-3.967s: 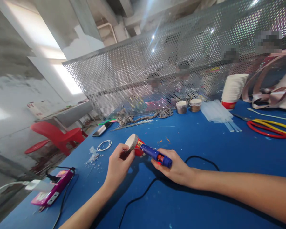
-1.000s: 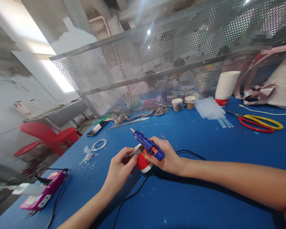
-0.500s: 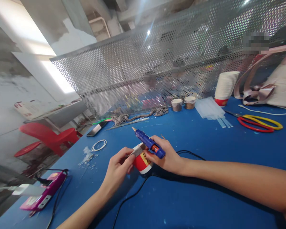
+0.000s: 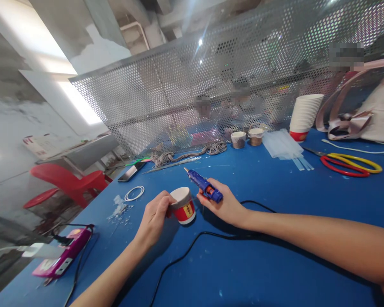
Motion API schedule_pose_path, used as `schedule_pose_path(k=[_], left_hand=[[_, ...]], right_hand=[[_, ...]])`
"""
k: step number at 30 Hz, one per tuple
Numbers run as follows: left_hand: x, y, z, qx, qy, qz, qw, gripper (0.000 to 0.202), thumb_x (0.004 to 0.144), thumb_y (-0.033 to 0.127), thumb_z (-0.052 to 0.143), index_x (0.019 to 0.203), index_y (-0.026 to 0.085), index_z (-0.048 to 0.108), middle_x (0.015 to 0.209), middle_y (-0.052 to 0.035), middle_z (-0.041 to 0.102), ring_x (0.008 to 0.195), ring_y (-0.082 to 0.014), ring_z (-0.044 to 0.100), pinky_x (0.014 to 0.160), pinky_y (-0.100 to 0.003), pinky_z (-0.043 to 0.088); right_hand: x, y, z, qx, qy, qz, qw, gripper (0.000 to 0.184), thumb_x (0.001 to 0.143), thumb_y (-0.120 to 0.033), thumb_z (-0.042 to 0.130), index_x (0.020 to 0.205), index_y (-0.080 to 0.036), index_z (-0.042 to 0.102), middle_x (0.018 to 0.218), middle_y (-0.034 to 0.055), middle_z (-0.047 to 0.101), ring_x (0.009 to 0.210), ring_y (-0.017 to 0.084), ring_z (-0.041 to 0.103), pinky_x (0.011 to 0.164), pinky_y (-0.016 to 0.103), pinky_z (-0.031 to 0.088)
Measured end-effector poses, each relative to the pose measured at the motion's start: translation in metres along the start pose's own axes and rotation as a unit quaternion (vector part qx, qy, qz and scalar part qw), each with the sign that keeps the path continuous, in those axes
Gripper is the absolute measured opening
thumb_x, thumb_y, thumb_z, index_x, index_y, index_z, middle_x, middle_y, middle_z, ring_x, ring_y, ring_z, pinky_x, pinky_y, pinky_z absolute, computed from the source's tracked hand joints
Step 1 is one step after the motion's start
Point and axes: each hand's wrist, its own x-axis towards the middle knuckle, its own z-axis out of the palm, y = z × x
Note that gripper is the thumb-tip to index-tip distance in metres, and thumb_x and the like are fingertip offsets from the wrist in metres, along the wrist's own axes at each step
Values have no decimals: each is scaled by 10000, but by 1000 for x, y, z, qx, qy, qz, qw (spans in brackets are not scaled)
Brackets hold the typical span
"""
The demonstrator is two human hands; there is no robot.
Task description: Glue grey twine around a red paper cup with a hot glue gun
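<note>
My left hand (image 4: 155, 216) is closed round a small red and white paper cup (image 4: 183, 206) that stands upside down on the blue table (image 4: 275, 200), its flat pale bottom facing up. Just to the cup's right, my right hand (image 4: 222, 204) grips a blue hot glue gun (image 4: 204, 186) with its nozzle pointing up and to the left, away from the cup. The gun's black cord (image 4: 195, 243) trails back across the table toward me.
A stack of paper cups (image 4: 304, 115), clear glue sticks (image 4: 284, 147), two small wrapped cups (image 4: 246, 138) and red and yellow scissors (image 4: 350, 164) lie at the back right. A white ring (image 4: 134, 193), a phone (image 4: 131, 172), cord bundles (image 4: 185, 155) and a pink power strip (image 4: 62, 253) sit left. People sit behind the perforated screen (image 4: 211, 85).
The cup has been turned from tilted on its side to standing upside down on the table. My right hand has drawn the glue gun away from the cup, to the right.
</note>
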Motion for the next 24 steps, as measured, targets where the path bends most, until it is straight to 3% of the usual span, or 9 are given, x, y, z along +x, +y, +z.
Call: schedule_pose_path(k=[5, 10, 15, 20, 24], left_hand=[[1, -5, -6, 143, -4, 72, 987, 434, 907, 369, 310, 826, 190, 697, 869, -97, 644, 697, -187, 580, 652, -308, 470], [3, -3, -11, 179, 23, 94, 979, 410, 901, 368, 335, 981, 178, 689, 1018, -128, 665, 895, -235, 617, 793, -352, 480], [8, -6, -24, 185, 107, 80, 974, 421, 903, 392, 318, 951, 179, 677, 864, -95, 647, 781, -218, 611, 730, -338, 485], [15, -12, -36, 192, 166, 56, 966, 362, 897, 380, 332, 885, 199, 645, 726, -20, 594, 581, -157, 535, 670, -300, 463], [21, -17, -43, 222, 176, 27, 958, 335, 885, 368, 342, 664, 220, 545, 573, 10, 526, 600, -161, 522, 642, -267, 405]], right_hand=[[-2, 6, -4, 9, 7, 22, 1000, 108, 801, -283, 556, 792, -187, 508, 734, 14, 579, 661, 140, 547, 655, 275, 470], [1, 16, -4, 61, 34, 95, 993, 157, 759, -317, 593, 784, -182, 518, 716, -4, 559, 582, 121, 508, 578, 263, 455], [8, 21, -3, 81, 56, 172, 980, 178, 684, -318, 627, 748, -181, 532, 672, -27, 563, 521, 112, 507, 548, 271, 454], [10, 27, -3, 65, 65, 193, 977, 180, 682, -331, 610, 740, -189, 517, 599, -47, 543, 465, 115, 499, 534, 283, 452], [10, 30, -4, 47, 65, 195, 977, 180, 701, -344, 585, 762, -189, 517, 544, -58, 525, 451, 125, 503, 531, 286, 448]])
